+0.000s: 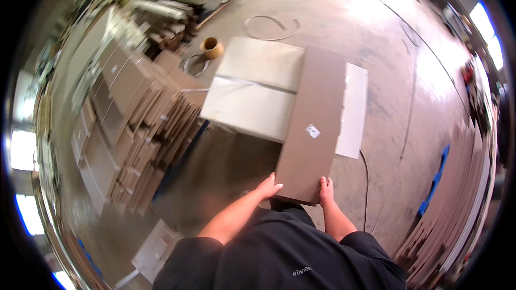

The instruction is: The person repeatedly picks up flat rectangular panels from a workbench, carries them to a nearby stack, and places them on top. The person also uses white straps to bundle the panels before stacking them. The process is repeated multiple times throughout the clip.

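A long, flat brown cardboard box (317, 102) with a white label stretches away from my body. My left hand (268, 187) grips its near left corner, thumb on top. At the near right edge, my right hand (326, 190) is closed on the same box, with the fingers mostly hidden beneath or behind it. The far part of the box overlaps a white-topped surface (250, 104) made of two panels. To the right of the box, a white flat panel (353, 110) shows partly from under it.
Stacks of flat brown cardboard (134, 118) stand at the left. A cardboard tube (212, 48) and a loose strap loop (271, 27) lie beyond. Long brown boards or cartons (449, 198) are piled at the right beside a blue strip (434, 180). A dark cable (367, 188) crosses the concrete floor.
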Demonstrator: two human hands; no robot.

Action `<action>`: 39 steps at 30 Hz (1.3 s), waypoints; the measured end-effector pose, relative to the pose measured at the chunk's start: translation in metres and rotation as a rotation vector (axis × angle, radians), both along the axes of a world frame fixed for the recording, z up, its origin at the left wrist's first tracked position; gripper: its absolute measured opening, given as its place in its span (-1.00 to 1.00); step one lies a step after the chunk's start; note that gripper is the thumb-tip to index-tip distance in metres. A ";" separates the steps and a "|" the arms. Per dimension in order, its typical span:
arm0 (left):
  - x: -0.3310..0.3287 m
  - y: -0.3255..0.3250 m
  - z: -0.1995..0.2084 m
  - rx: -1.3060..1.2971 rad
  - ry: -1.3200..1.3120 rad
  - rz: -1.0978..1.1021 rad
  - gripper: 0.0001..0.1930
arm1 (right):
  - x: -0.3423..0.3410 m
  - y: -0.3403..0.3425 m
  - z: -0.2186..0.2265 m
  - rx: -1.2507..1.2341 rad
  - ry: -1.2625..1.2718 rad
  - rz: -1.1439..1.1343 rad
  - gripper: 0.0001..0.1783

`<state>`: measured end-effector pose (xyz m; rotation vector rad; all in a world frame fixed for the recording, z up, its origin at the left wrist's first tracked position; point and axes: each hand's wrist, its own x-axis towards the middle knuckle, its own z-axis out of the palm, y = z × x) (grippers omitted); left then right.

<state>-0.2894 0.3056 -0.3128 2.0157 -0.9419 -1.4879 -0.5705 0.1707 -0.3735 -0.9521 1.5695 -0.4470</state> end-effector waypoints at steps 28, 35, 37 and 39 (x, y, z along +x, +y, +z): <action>-0.258 0.888 -0.177 -0.746 0.391 3.057 -0.69 | 0.208 0.377 0.109 -0.170 0.338 1.764 -0.69; -0.340 1.042 -0.207 -1.087 0.285 3.681 -0.58 | 0.271 0.526 0.144 -0.081 0.358 2.047 -0.67; -0.358 1.045 -0.222 -1.186 0.134 3.670 -0.60 | 0.280 0.548 0.149 -0.090 0.330 2.103 -0.66; -0.358 1.039 -0.233 -0.999 0.013 3.726 -0.64 | 0.282 0.561 0.148 -0.138 0.375 2.215 -0.66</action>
